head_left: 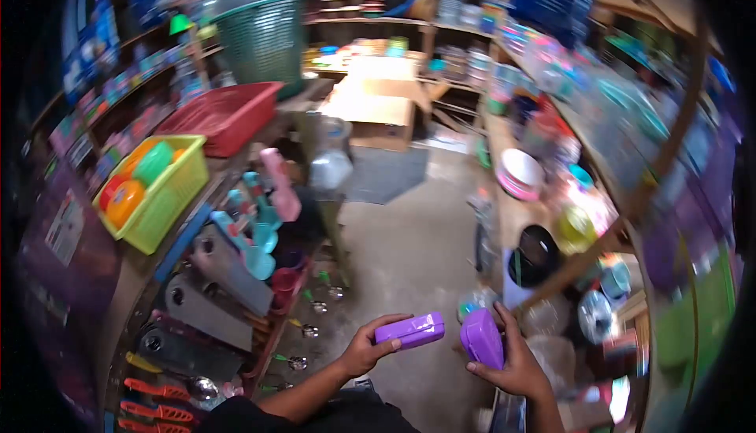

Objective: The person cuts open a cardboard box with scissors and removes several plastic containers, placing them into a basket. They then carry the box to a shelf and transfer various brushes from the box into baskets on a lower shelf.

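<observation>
My left hand (368,352) grips a small purple plastic box (411,330), with the thumb along its near side and the fingers behind it. The box is long, with rounded corners and a seam along its side. In my right hand (516,366) is a second purple plastic box (481,338), tilted more upright. Its lid edge shows as a line, and both boxes look closed. A narrow gap separates the two boxes, which are held over the floor in front of my body.
On the left, a shelf carries a yellow-green basket (169,200) of colourful items, a red tray (228,122) and hanging utensils. Bowls, including a black bowl (535,256), line the right shelf. A wooden post (579,263) slants there. Cardboard boxes (370,110) stand at the aisle's far end.
</observation>
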`<action>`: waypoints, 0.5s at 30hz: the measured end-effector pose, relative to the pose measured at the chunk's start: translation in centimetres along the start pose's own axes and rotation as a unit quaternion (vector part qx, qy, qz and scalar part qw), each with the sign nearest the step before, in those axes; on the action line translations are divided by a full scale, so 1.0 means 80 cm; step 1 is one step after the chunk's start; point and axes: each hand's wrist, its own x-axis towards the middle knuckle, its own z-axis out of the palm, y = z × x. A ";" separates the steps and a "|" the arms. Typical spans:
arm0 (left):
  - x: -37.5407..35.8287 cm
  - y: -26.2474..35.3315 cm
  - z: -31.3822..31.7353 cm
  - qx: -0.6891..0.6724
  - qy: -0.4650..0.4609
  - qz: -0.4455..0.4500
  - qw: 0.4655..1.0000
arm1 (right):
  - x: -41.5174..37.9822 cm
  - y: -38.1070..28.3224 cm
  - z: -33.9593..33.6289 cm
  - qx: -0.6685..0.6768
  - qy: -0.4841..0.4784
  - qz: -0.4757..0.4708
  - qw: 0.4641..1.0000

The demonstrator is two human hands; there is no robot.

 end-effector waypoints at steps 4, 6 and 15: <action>-0.020 0.047 -0.078 0.116 0.119 0.122 0.979 | 0.142 -0.015 0.051 0.004 -0.087 -0.128 0.988; -0.032 0.081 -0.111 0.113 0.168 0.143 0.969 | 0.200 -0.052 0.087 0.054 -0.121 -0.135 0.982; -0.059 0.290 -0.155 0.344 0.297 0.296 0.840 | 0.471 -0.338 0.171 0.084 -0.206 -0.547 0.807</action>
